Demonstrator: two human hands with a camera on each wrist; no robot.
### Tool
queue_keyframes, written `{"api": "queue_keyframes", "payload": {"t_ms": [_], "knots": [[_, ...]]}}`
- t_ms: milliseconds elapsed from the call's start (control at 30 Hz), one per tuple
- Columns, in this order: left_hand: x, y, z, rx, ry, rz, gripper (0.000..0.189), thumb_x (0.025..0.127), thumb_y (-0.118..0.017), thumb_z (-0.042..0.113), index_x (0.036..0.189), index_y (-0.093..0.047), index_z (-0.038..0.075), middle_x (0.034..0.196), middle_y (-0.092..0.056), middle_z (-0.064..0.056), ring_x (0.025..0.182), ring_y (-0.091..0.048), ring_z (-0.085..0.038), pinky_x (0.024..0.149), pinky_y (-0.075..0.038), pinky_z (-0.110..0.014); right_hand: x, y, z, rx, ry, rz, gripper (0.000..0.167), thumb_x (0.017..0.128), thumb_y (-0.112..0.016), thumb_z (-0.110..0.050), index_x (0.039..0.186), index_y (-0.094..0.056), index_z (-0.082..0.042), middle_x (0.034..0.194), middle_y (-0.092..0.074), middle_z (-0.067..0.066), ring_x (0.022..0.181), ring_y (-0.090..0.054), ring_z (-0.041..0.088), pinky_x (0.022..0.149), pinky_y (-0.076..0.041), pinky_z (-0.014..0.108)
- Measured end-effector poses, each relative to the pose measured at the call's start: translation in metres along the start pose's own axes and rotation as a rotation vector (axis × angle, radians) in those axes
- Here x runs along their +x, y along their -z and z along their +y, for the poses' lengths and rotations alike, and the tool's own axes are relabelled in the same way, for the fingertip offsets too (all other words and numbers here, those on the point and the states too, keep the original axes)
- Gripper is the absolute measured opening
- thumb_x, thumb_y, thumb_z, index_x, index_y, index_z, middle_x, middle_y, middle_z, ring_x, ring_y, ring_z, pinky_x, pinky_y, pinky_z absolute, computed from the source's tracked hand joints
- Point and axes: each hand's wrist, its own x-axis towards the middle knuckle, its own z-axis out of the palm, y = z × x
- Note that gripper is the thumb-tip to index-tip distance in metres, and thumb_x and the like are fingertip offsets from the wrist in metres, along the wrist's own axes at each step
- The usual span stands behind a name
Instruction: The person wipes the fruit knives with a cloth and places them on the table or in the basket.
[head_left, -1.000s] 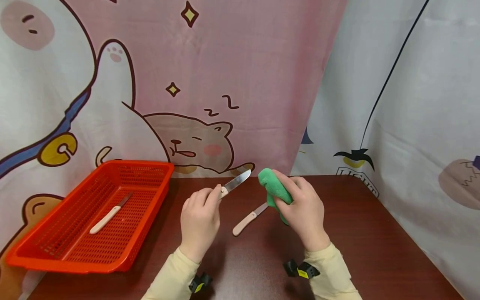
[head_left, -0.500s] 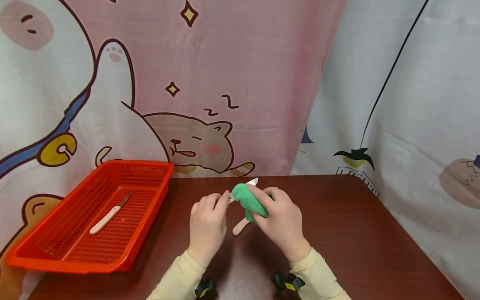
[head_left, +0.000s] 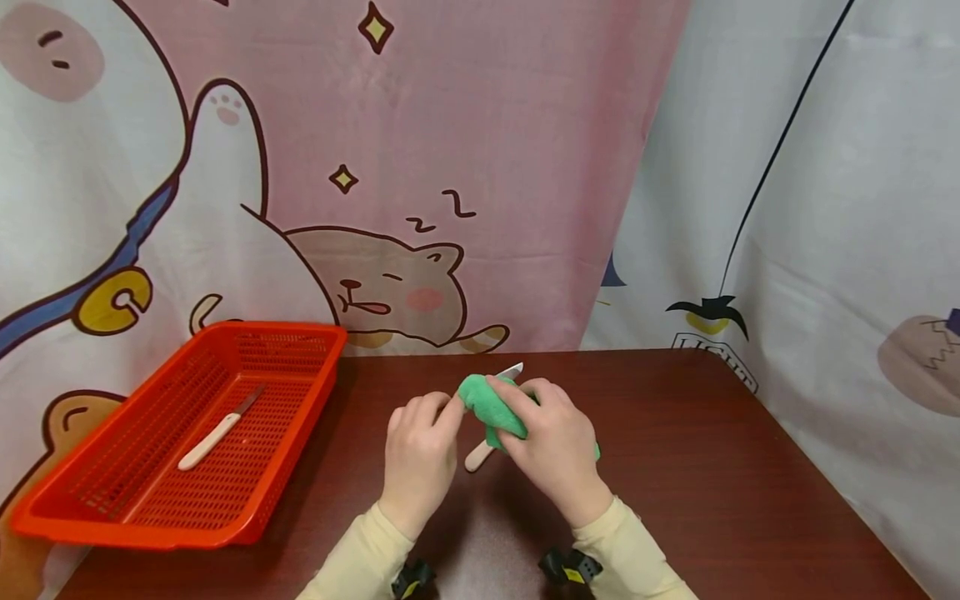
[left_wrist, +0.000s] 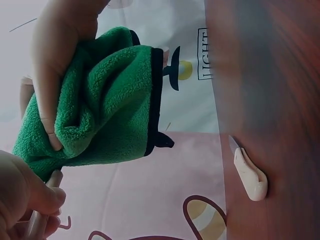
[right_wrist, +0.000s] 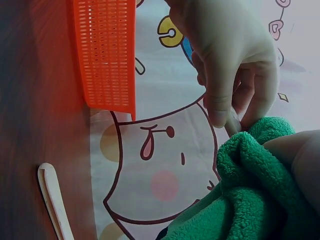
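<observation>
Your left hand (head_left: 422,454) grips a knife (head_left: 512,372) pointing toward the desk's (head_left: 712,450) far edge, your right hand (head_left: 555,450) clamps a cloth (head_left: 489,407) over it; best wipe tipward

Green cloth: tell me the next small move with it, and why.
Probably draw the green cloth outward along the knife blade: the right hand holds the cloth over the blade, the left hand grips the knife handle, and only the blade's far end shows past the cloth.
</observation>
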Motion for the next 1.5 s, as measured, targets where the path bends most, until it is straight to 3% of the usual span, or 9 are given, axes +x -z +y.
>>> {"api": "queue_keyframes", "payload": {"t_ms": [433, 933, 1500], "knots": [[0.001, 0.002, 0.001, 0.002, 0.016, -0.018, 0.037, 0.078, -0.077, -0.005, 0.113, -0.071, 0.005, 0.090, -0.063, -0.010, 0.077, -0.061, -0.026, 0.059, -0.046, -0.038, 0.002, 0.003, 0.014, -0.023, -0.027, 0.032, 0.063, 0.065, -0.090, -0.013, 0.123, -0.071, -0.025, 0.091, -0.061, 0.007, 0.078, -0.060, 0.025, 0.049, -0.052, 0.038], [0.001, 0.003, 0.001, -0.038, 0.015, -0.011, 0.036, 0.080, -0.077, -0.003, 0.114, -0.072, 0.006, 0.090, -0.063, -0.009, 0.077, -0.061, -0.026, 0.060, -0.046, -0.038, 0.007, 0.017, 0.037, -0.070, -0.153, 0.040, 0.056, 0.072, -0.081, -0.009, 0.125, -0.070, -0.025, 0.094, -0.061, 0.008, 0.081, -0.060, 0.027, 0.050, -0.051, 0.044], [0.002, 0.002, -0.001, -0.072, 0.041, -0.010, 0.034, 0.082, -0.078, 0.002, 0.115, -0.072, 0.008, 0.089, -0.064, -0.009, 0.077, -0.061, -0.025, 0.061, -0.047, -0.039, 0.008, 0.028, 0.046, -0.076, -0.241, 0.059, 0.057, 0.074, -0.083, -0.014, 0.128, -0.067, -0.026, 0.096, -0.062, 0.009, 0.083, -0.061, 0.028, 0.052, -0.049, 0.045]]}}
